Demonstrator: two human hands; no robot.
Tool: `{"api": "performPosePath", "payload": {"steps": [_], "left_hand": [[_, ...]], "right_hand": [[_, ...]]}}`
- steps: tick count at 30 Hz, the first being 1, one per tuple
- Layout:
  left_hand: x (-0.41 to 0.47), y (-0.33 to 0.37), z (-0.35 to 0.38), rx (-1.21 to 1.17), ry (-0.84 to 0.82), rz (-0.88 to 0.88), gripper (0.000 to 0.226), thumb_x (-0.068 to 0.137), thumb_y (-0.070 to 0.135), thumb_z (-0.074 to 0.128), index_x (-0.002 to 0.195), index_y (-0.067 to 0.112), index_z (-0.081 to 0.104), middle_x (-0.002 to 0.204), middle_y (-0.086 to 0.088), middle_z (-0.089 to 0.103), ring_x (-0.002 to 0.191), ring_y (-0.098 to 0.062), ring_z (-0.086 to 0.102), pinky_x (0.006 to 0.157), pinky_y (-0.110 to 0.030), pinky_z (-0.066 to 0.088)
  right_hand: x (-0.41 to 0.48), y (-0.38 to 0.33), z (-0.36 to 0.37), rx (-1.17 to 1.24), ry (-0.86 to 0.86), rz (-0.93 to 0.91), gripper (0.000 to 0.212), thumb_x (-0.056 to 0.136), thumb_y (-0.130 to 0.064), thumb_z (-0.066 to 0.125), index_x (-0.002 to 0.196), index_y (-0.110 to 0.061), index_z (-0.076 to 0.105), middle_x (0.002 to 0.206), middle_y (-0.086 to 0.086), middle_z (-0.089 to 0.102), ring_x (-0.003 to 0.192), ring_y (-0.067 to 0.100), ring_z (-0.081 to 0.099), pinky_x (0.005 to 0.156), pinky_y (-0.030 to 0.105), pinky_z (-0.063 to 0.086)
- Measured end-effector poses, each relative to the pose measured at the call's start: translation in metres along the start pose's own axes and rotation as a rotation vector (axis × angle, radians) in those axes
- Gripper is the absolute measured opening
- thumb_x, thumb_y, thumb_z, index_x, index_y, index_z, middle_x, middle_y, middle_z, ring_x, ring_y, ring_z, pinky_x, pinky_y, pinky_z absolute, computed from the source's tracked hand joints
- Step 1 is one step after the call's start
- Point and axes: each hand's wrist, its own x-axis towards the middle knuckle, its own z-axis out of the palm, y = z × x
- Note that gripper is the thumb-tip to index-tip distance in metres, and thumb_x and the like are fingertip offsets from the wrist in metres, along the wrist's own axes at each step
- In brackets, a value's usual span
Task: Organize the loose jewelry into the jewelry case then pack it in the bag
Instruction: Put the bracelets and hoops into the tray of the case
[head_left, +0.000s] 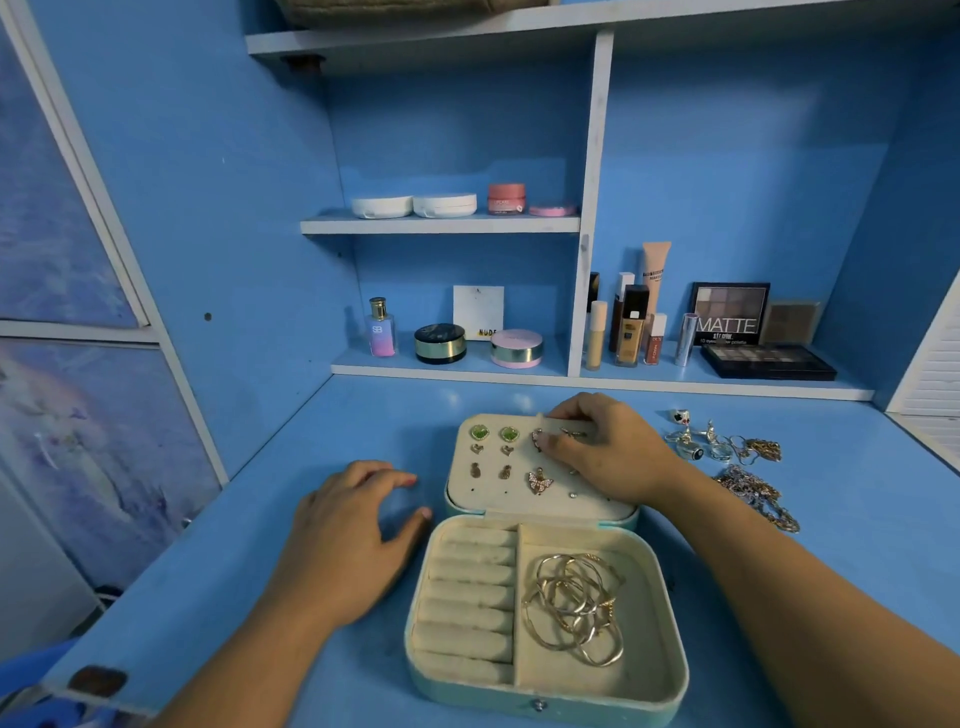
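A pale teal jewelry case (670, 597) lies open on the blue desk, its lid panel (462, 483) flat behind it. Green stud earrings (493, 433), small hearts and a butterfly earring (539, 480) are pinned to the panel. Several gold hoops (574, 605) lie in the right compartment, beside the ring rolls (475, 597). My right hand (602, 449) rests on the panel's upper right, fingertips pinching a small earring there. My left hand (353, 530) rests relaxed on the desk, left of the case. Loose rings (691, 439) and chains (758, 496) lie to the right.
Shelves behind hold cosmetics: white compacts (413, 205), a perfume bottle (382, 327), foundation bottles (631, 327) and an eyeshadow palette (766, 361). A woven item sits on the top shelf. A white louvred panel (930, 374) stands at the right edge.
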Motion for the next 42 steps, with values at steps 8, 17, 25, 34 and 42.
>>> {"api": "performPosePath", "payload": {"steps": [8,17,25,34,42], "left_hand": [[0.0,-0.002,0.0,-0.006,-0.006,0.009,0.041,0.087,0.058,0.055,0.122,0.037,0.061,0.126,0.019,0.051,0.121,-0.008,0.049,0.105,-0.034,0.038],[0.001,-0.004,0.001,-0.019,0.0,0.027,0.039,0.086,0.06,0.055,0.119,0.04,0.062,0.124,0.022,0.051,0.12,-0.006,0.048,0.103,-0.033,0.039],[0.002,-0.003,-0.001,-0.202,-0.011,0.026,0.041,0.086,0.065,0.04,0.104,0.043,0.07,0.111,0.029,0.059,0.112,0.002,0.053,0.1,-0.034,0.042],[-0.003,0.005,-0.015,-0.431,-0.092,0.106,0.048,0.067,0.088,0.04,0.093,0.058,0.067,0.104,0.039,0.062,0.105,0.012,0.055,0.092,-0.02,0.044],[-0.005,0.012,-0.024,-0.451,-0.148,0.119,0.068,0.059,0.098,0.033,0.105,0.055,0.061,0.108,0.046,0.055,0.108,0.016,0.05,0.087,-0.006,0.038]], "right_hand": [[-0.023,-0.016,-0.032,0.744,-0.01,0.05,0.025,0.087,-0.002,0.063,0.107,-0.016,0.064,0.095,0.011,0.071,0.082,0.02,0.067,0.072,0.027,0.057],[-0.054,-0.038,-0.064,0.243,-0.076,-0.024,0.012,0.087,-0.017,0.066,0.095,-0.027,0.067,0.084,-0.006,0.072,0.067,-0.002,0.059,0.058,0.009,0.045],[-0.104,-0.037,-0.059,-0.015,0.026,-0.309,0.019,0.082,-0.028,0.068,0.094,-0.043,0.065,0.09,-0.019,0.068,0.085,0.006,0.065,0.075,0.019,0.051],[-0.15,-0.005,-0.034,0.076,-0.074,-0.193,0.055,0.051,-0.085,0.063,0.098,-0.056,0.067,0.125,-0.037,0.041,0.124,-0.011,0.038,0.095,0.006,0.033],[-0.143,-0.01,-0.031,0.369,-0.213,0.094,0.076,0.058,-0.079,0.066,0.126,-0.048,0.051,0.133,-0.02,0.051,0.12,-0.002,0.052,0.103,0.03,0.044]]}}
